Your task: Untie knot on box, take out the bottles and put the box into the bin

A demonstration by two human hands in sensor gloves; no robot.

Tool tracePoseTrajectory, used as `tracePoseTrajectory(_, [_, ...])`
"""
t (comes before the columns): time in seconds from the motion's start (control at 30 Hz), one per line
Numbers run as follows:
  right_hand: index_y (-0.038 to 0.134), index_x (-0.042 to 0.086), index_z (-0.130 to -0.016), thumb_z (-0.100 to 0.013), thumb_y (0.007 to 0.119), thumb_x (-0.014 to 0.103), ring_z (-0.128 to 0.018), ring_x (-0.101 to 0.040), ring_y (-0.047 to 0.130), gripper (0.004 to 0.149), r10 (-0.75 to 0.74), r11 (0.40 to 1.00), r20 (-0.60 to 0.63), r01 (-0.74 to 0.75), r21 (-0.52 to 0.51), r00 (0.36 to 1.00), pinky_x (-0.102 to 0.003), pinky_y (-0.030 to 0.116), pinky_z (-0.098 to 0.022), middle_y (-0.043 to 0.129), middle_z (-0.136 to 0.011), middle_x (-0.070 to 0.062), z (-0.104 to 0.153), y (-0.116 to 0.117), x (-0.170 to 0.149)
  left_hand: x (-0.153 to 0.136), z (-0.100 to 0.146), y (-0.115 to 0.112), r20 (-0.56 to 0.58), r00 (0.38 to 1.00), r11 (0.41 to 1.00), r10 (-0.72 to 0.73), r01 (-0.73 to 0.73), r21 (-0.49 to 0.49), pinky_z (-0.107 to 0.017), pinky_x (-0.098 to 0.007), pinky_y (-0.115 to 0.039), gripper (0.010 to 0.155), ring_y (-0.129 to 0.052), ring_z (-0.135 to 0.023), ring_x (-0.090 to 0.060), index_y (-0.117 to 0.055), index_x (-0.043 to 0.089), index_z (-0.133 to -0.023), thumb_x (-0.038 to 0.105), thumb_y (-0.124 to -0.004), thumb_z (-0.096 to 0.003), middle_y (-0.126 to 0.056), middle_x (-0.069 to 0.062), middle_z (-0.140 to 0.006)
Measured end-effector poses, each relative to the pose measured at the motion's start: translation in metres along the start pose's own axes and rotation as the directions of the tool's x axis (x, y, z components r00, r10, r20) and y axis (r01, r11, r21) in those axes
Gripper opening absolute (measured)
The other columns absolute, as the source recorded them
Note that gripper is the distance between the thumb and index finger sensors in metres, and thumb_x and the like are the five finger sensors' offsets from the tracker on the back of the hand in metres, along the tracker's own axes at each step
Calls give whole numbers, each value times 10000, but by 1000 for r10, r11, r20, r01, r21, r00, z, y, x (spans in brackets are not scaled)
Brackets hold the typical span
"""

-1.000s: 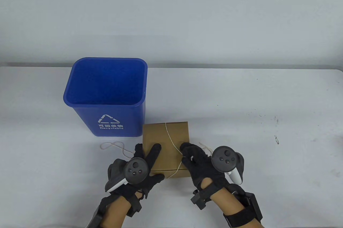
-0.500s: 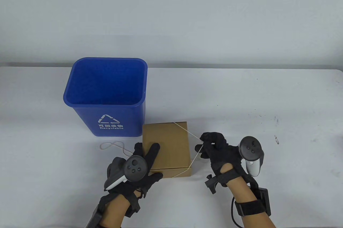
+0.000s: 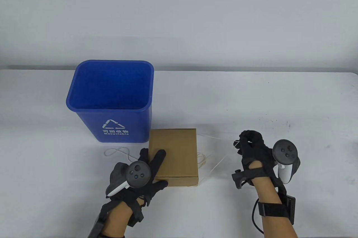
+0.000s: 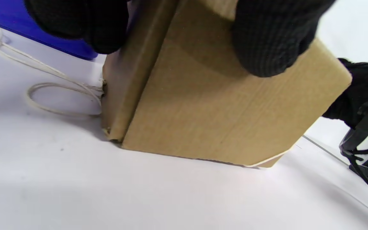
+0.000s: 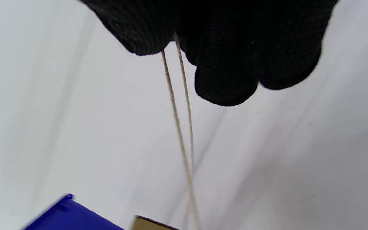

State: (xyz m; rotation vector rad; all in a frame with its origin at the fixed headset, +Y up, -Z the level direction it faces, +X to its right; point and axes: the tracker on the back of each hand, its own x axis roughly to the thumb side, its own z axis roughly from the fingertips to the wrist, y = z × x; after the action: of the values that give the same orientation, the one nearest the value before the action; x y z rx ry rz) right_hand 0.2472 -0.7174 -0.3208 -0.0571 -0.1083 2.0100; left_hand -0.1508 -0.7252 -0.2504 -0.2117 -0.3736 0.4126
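A closed brown cardboard box (image 3: 174, 148) lies flat in front of the blue recycling bin (image 3: 109, 100). My left hand (image 3: 155, 166) rests on the box's near left corner with straight fingers (image 4: 267, 41) on the lid and one down the left side. To the right of the box, my right hand (image 3: 242, 144) is raised and pinches the thin beige string (image 3: 216, 163). Two strands (image 5: 184, 137) run from its fingers (image 5: 222, 73) back toward the box (image 5: 149, 226). No string crosses the lid. No bottles are visible.
A loose loop of string (image 3: 117, 152) lies on the white table (image 3: 279, 103) left of the box, also visible by the box's corner (image 4: 59, 88). The bin (image 4: 5, 11) stands close behind the box.
My right hand has moved right and away from the box, drawing the string off the lid and over the right edge. The left hand and the box have stayed put.
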Motion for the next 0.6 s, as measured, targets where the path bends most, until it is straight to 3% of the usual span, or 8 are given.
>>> tracePoseTrajectory(0.07, [578,105,-883,-493,687,266,-701,-412,868,436,137,990,-42,-135,39,990,-500,770,-476,580,-955,-165,-1,1,-5,0,0,0,0,1000,1000,-4,4,0,-681,-661,-583,964,-608,-968,-549,-78,390,-1112,558,-778,-472,-144,-335,-1106])
tracePoseTrajectory(0.2, [499,67,-978,-493,694,289,-824,-516,708,568,305,952,-27,-304,16,952,-607,657,-547,473,-1019,-212,-3,0,-4,0,0,0,3,1000,1000,4,-4,-4,-685,-669,-572,966,-590,-978,-552,-75,389,-1111,557,-781,-474,-140,-335,-1104])
tracePoseTrajectory(0.37, [419,100,-1037,-495,722,357,-932,-600,484,673,333,925,114,-348,154,936,-716,489,-602,373,-1085,-187,-2,22,4,3,1,2,8,1000,1000,-15,15,-3,-704,-690,-532,987,-528,-1014,-555,-66,344,-1111,560,-789,-474,-79,-318,-1102])
tracePoseTrajectory(0.43, [373,123,-1055,-492,751,393,-961,-613,353,729,387,844,198,-432,318,901,-745,393,-617,304,-1110,-158,-1,43,8,3,2,4,15,1000,1000,-21,21,15,-712,-698,-515,1015,-497,-1028,-559,-36,336,-1100,577,-793,-468,-47,-291,-1106])
tracePoseTrajectory(0.47, [298,134,-1064,-490,763,417,-971,-614,260,791,430,769,241,-493,407,870,-755,329,-625,210,-1120,-141,2,56,8,4,3,5,15,1000,999,-22,21,29,-713,-702,-509,1024,-491,-1030,-564,-34,335,-1097,583,-799,-463,-41,-283,-1107])
tracePoseTrajectory(0.53, [195,139,-1062,-481,779,455,-970,-614,166,883,500,643,289,-573,508,817,-762,266,-627,107,-1113,-132,6,74,7,5,3,6,13,999,998,-37,36,44,-717,-707,-503,1036,-481,-1036,-571,-31,343,-1095,594,-808,-456,-39,-284,-1108])
tracePoseTrajectory(0.6, [48,118,-1031,-458,797,513,-965,-609,88,1022,544,558,326,-624,547,773,-767,230,-632,-18,-1082,-144,10,91,4,7,3,5,17,998,997,-56,55,52,-718,-708,-505,1031,-483,-1038,-578,-47,354,-1098,601,-812,-451,-75,-284,-1113])
